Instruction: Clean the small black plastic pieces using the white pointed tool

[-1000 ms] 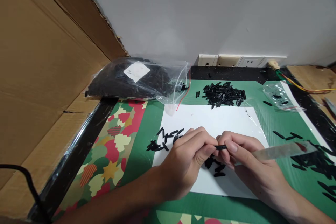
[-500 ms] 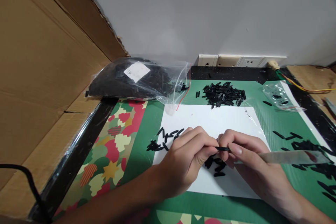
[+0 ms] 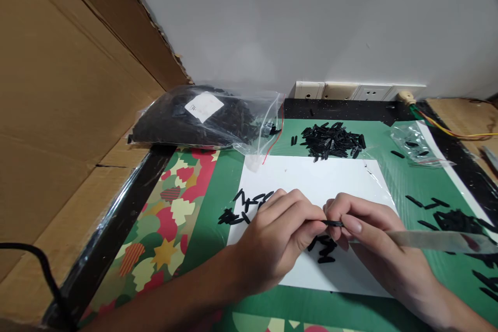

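Black plastic, thin and short, the piece (image 3: 333,223) sits pinched between both hands just below the centre of the frame. Its long axis runs nearly level, left to right across the picture. The left hand (image 3: 280,236) grips its left end between thumb and forefinger, fingers curled closed; the right hand (image 3: 363,228) grips its right end in the same way. Both hands touch the piece, so neither is nearer.

The right hand also carries a pale, flat blade-like tool (image 3: 439,241) that points toward the right edge of the frame; what it is cannot be told exactly.

Beneath the hands lies a white sheet (image 3: 319,176) with a few loose black pieces (image 3: 324,250) directly under the held one and another scatter (image 3: 243,207) at the sheet's left edge. A larger heap (image 3: 330,141) lies above the sheet on the green table (image 3: 218,202). A clear bag of black pieces (image 3: 202,119) rests at upper left, beside cardboard (image 3: 58,88).
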Tool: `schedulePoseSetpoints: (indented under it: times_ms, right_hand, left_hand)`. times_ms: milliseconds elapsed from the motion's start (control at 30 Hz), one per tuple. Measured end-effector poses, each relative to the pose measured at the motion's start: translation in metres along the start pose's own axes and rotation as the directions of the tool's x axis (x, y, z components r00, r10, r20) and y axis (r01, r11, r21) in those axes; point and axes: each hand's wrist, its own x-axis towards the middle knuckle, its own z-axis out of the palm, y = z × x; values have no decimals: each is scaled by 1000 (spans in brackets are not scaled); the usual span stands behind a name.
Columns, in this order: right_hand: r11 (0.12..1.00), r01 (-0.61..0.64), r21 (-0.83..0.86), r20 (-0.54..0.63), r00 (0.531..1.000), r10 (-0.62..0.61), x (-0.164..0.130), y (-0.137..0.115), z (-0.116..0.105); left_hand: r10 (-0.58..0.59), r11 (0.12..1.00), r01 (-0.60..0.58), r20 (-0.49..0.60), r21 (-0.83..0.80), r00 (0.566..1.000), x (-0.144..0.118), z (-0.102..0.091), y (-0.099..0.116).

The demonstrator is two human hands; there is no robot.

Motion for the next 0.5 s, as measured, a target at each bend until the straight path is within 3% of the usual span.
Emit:
schedulePoseSetpoints:
  times_ms: [167, 300, 367, 433, 500]
  right_hand:
    - [983, -23, -182, -25, 1000, 18, -2, -9, 3]
    - [885, 103, -455, -19, 992, -125, 0, -18, 4]
    - [739, 236, -631, 52, 963, -263, 3, -21, 0]
    - [477, 378, -794, 168, 890, -425, 7, -22, -10]
    - [182, 385, -905, 246, 821, -515, 11, -23, -24]
  left_hand:
    - [-45, 997, 45, -6, 63, 999, 4, -2, 4]
    - [-43, 995, 46, -27, 93, 999, 4, -1, 5]
    - [-43, 993, 43, -4, 106, 999, 4, -1, 5]
    - [-61, 992, 59, 16, 111, 998, 4, -2, 5]
    - [-97, 991, 97, 4, 97, 995, 4, -4, 5]
